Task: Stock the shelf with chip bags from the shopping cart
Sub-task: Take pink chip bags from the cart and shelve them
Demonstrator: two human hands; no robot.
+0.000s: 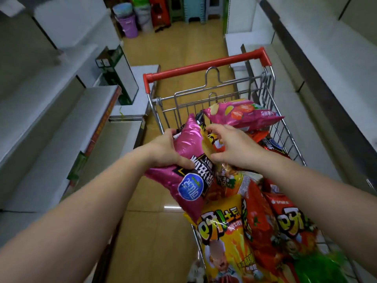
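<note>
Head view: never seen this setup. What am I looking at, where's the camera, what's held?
No robot here: a person's two bare arms, filmed by one wide-angle camera worn on the head, looking down a shop aisle. A wire shopping cart with a red handle is piled with chip bags. The left hand grips a shiny pink chip bag, lifted over the cart's left edge. The right hand reaches with curled fingers at a yellow bag beside it; its grip is unclear. White shelves run along both sides.

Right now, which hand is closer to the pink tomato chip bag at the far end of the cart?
Right. The right hand is just below the pink tomato bag, not touching it. The left hand is farther off, gripping the shiny pink bag.
</note>
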